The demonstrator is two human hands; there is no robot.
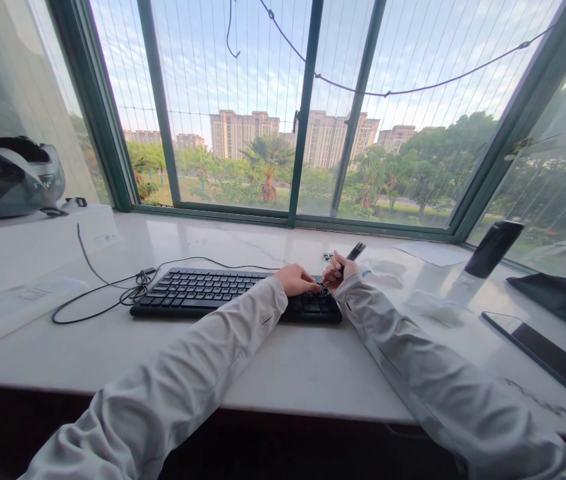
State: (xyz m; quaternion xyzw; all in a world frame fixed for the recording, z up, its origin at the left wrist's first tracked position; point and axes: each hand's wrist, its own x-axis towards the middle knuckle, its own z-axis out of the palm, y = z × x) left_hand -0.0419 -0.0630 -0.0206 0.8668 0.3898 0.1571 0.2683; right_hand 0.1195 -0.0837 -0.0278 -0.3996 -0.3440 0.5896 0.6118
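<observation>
A black keyboard (203, 287) lies on the white counter. Over its right end, my right hand (337, 272) is closed around a black keycap puller (357, 251), whose handle sticks up and away. Thin wires show below that hand, close to the keys. My left hand (297, 280) rests low over the number-pad side with fingers pinched together, its fingertips near the wires. What those fingertips hold, if anything, is hidden. Just behind the keyboard sit a few loose black keycaps (328, 257).
A coiled black cable (137, 288) lies left of the keyboard. Clear plastic wrapping (435, 307), a black cylinder (495, 248) and a phone (543, 353) are on the right. A white box (93, 230) bearing a headset (13, 177) stands left. Windows line the back.
</observation>
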